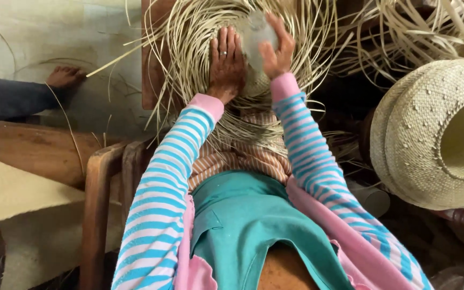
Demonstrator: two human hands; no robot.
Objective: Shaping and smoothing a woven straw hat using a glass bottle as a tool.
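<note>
We see a finished straw hat (430, 134) to the right, loose straw strands (425, 27) beyond it, a wooden chair frame (100, 204) at lower left, and another person's bare foot (64, 76) on the pale floor (38, 32). Our left hand (226, 64) lies flat and released on the unfinished woven hat (253, 102), ahead of our lap. Our right hand (276, 45) grasps a smooth grey stone (253, 37) pressed onto the weave.

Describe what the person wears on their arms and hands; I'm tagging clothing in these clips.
Both arms wear long sleeves with blue and white horizontal stripes, ending in plain pink cuffs at the wrists. The left hand has a pale ring on one of its fingers. The right hand is bare, with no ring visible. No gloves.
</note>
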